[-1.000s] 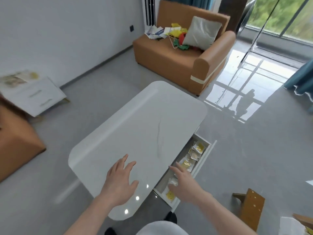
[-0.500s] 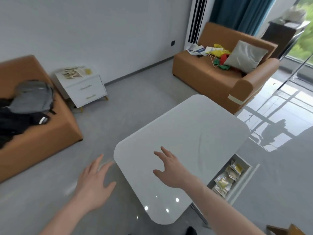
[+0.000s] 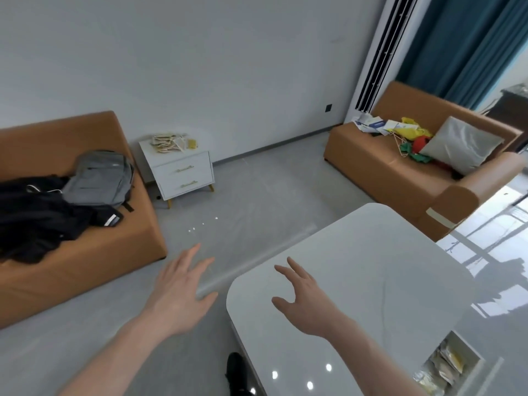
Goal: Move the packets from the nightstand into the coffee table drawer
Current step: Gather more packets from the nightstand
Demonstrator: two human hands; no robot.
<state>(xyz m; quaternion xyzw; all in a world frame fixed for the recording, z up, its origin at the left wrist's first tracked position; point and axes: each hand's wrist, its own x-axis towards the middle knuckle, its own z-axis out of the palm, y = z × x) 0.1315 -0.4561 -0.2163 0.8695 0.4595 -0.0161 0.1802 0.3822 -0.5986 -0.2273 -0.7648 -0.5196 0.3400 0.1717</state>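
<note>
A pile of pale and yellow packets lies on the white two-drawer nightstand against the far wall. The white coffee table fills the lower right, and its drawer stands pulled out at the bottom right with several packets inside. My left hand hovers over the floor with fingers spread and holds nothing. My right hand hangs above the table's near corner, fingers spread and empty.
An orange sofa at left carries a grey backpack and black clothing. A second orange sofa at right holds a grey cushion, papers and coloured items. Grey floor stretches between the table and the nightstand.
The view has swung left from the drawer toward the nightstand. My right hand left the drawer and came over the table; my left hand moved off the table top over the floor.
</note>
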